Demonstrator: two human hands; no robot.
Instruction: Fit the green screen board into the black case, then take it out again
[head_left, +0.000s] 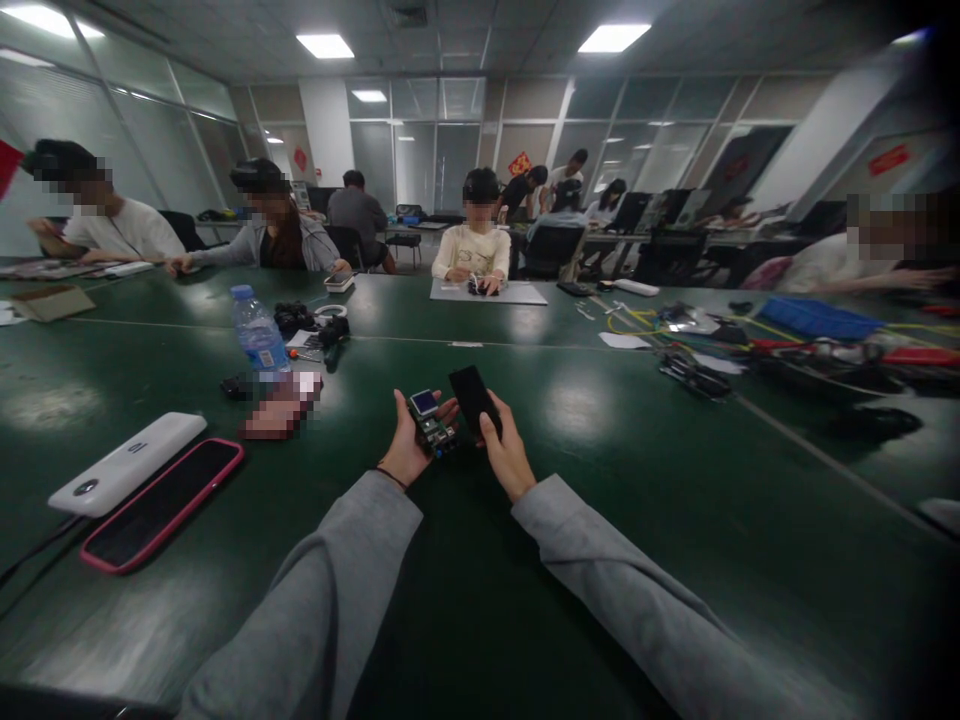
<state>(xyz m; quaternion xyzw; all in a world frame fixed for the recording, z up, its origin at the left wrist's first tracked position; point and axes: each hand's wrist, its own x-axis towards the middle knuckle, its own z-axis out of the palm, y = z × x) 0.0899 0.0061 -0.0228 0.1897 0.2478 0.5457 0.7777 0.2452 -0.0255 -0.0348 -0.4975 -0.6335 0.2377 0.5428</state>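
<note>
My left hand (409, 448) holds a small circuit board (431, 421) with a little blue screen on top, raised just above the dark green table (615, 470). My right hand (506, 455) grips a flat black rectangular piece (473, 397), tilted upward beside the board. Both arms are in grey sleeves. A thin dark band circles my left wrist.
At the left lie a white power bank (127, 462) and a pink-cased phone (161, 503). A water bottle (257, 335) and small black parts stand ahead left. Cables, tools and a blue box (817, 318) clutter the right. Several people sit along the far side.
</note>
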